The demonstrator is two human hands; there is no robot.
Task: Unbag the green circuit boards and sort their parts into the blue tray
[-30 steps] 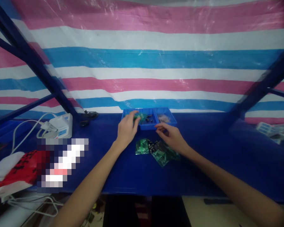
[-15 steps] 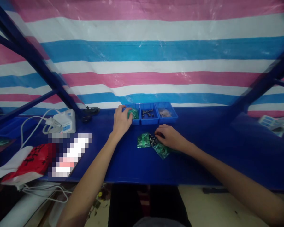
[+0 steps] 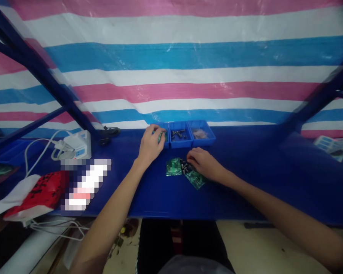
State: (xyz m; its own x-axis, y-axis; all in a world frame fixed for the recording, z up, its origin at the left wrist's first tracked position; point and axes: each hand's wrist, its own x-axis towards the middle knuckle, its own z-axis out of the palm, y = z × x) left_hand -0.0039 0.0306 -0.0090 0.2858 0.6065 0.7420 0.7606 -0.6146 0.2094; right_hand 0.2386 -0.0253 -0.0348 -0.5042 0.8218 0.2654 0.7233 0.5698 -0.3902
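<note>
My left hand [image 3: 152, 142] reaches over the left blue bin [image 3: 166, 125], its fingers curled down at the green plastic packets [image 3: 164, 137] inside. Whatever lies between its fingertips is hidden. On the table, my right hand [image 3: 203, 161] rests with bent fingers drawn together beside a little heap of small dark and metallic parts [image 3: 185, 166]; anything in its grip is too small to make out. Two clear green packets with small metal pieces flank that heap: one packet [image 3: 173, 167] to the left, another packet [image 3: 195, 179] in front, near the right wrist.
A middle bin [image 3: 180, 144] holds small metal parts, and a right bin [image 3: 203, 142] holds pale, pinkish pieces. At left are a white power strip [image 3: 81, 146] with cables, a red and white bag [image 3: 45, 192] and a blurred-out object [image 3: 87, 186]. Blue frame posts [image 3: 50, 85] rise on both sides.
My left hand has shifted slightly right over the left bin, its fingers curling further in. The right hand stays by the heap, with its fingers drawn closer together. The view has tilted slightly.
</note>
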